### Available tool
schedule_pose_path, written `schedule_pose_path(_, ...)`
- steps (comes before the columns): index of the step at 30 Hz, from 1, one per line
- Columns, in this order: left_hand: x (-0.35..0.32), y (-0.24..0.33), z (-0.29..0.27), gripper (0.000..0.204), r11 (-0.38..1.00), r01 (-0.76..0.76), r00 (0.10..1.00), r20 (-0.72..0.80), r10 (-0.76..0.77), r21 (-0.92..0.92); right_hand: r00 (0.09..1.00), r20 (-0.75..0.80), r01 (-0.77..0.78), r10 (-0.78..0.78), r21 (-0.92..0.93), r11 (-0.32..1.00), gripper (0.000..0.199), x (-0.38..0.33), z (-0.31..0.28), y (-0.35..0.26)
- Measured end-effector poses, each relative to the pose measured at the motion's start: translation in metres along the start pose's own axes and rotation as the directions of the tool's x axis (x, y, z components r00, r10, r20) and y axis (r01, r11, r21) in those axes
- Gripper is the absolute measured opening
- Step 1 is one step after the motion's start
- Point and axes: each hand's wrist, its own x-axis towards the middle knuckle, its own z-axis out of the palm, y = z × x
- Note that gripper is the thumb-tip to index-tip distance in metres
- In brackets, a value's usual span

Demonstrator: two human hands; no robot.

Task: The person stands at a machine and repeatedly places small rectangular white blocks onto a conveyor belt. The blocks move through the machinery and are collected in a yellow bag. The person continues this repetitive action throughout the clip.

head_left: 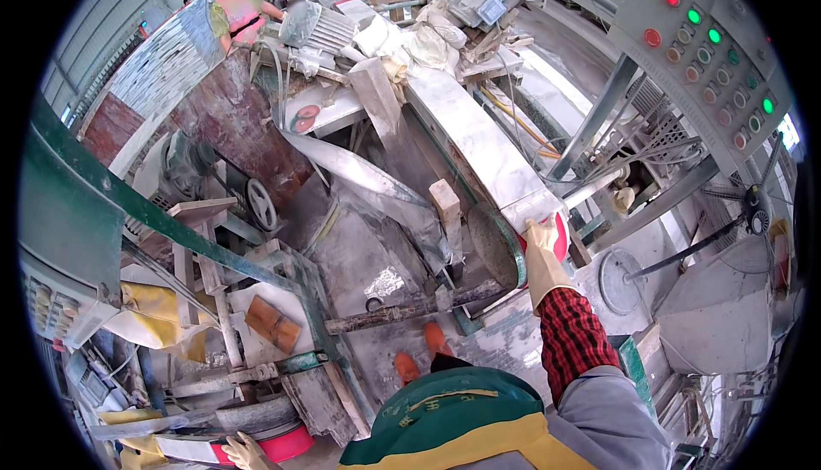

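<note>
At machine bed centre: long white marble slab (479,141) lies lengthwise, near end beside saw disc (494,246). Gloved right hand (540,252), fingers closed on slab's near end. Left hand (248,451) at lower edge, fingers' state unclear. Slab likely heavy, stiff, brittle, slippery; grip edges.

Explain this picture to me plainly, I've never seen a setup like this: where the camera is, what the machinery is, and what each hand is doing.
The camera sits on a worker's head and looks down, so its wide lens bends straight edges. You see the worker's own green and yellow apron and orange shoes.

The right hand, in a pale glove, rests on the near end of a long white stone slab lying on a dusty cutting machine, beside a round saw blade. The left hand, also gloved, is at the bottom edge next to a red and white round part; whether it grips anything cannot be told.

At upper right is a grey control panel with red and green buttons. Another person stands far behind.
</note>
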Motion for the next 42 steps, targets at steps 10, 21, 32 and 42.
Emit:
schedule_pose_path(10,-0.018,0.015,-0.014,0.057,1.000,-0.021,1.000,-0.021,0.021,-0.012,0.956,0.263,-0.094,0.128,-0.137,0.986,0.075,-0.019,-0.025,-0.039)
schedule_pose_path(21,-0.028,0.019,-0.025,0.057,0.971,0.069,0.994,-0.064,-0.086,-0.230,0.902,0.429,-0.311,0.040,0.585,0.749,0.064,-0.006,-0.001,0.030)
schedule_pose_path(32,0.030,-0.012,-0.050,0.063,0.987,0.113,0.983,-0.134,-0.128,-0.112,0.927,0.374,0.011,-0.037,0.072,0.997,0.061,-0.107,-0.055,0.153)
schedule_pose_path(42,-0.004,0.009,-0.067,0.053,0.987,0.102,0.986,-0.116,-0.116,-0.121,0.568,0.755,-0.131,0.327,-0.309,0.942,0.058,-0.127,-0.050,0.166)
